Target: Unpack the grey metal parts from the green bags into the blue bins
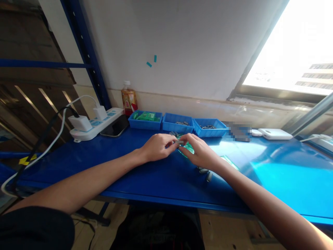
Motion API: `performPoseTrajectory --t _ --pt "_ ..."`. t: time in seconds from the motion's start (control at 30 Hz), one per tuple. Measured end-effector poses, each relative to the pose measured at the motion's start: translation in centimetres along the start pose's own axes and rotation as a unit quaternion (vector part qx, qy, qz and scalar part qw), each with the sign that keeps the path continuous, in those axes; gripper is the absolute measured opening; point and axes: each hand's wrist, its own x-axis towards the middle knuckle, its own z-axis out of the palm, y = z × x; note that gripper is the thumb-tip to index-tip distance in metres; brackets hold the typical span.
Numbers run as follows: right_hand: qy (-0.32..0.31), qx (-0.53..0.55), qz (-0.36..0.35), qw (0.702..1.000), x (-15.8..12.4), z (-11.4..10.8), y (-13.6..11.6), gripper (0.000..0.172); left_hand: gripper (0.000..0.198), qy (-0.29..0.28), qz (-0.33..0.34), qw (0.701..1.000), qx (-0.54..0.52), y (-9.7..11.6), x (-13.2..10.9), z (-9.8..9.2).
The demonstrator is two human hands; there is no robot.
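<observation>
The left hand [158, 147] pinched a small metal piece [179, 142] between thumb and forefinger, above the middle of the blue table [125, 170]. The right hand [199, 149] came in from the other side with its fingers curled, the forefinger at the right end of that piece; whether its thumb also gripped it, I could not tell. A green packet [189, 148] lay just under the right hand, and more metal pieces lay on the near side of the right wrist, a short cylinder [209, 177] among them. A pale, green-edged packet [230, 161] showed beyond the right forearm.

Along the far side stood three blue bins in a row: the left bin [144, 124] held green packets [147, 116], the middle bin [177, 128] held metal pieces, and the right bin [212, 133] held small metal parts. Behind the left bin stood a bottle [128, 99]; to its left lay a dark phone [116, 126] beside a white power strip [85, 134]. Far right, a white box-shaped device [275, 134] rested near the wall
</observation>
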Motion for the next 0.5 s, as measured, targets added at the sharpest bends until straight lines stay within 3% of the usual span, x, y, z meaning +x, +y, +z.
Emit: performPoseTrajectory --t 0.1,0.27,0.5 --pt "0.005 -0.018 0.002 1.000 -0.11 0.28 -0.17 0.022 0.032 -0.018 0.011 1.000 0.002 -0.10 0.03 -0.16" --pt "0.012 -0.019 -0.014 1.000 0.00 0.33 -0.28 0.013 0.035 -0.038 0.020 0.999 -0.010 -0.11 -0.02 -0.16" --pt "0.004 -0.060 -0.002 0.998 0.13 0.43 -0.32 0.024 0.024 0.007 -0.017 0.998 -0.059 -0.08 -0.13 -0.04"
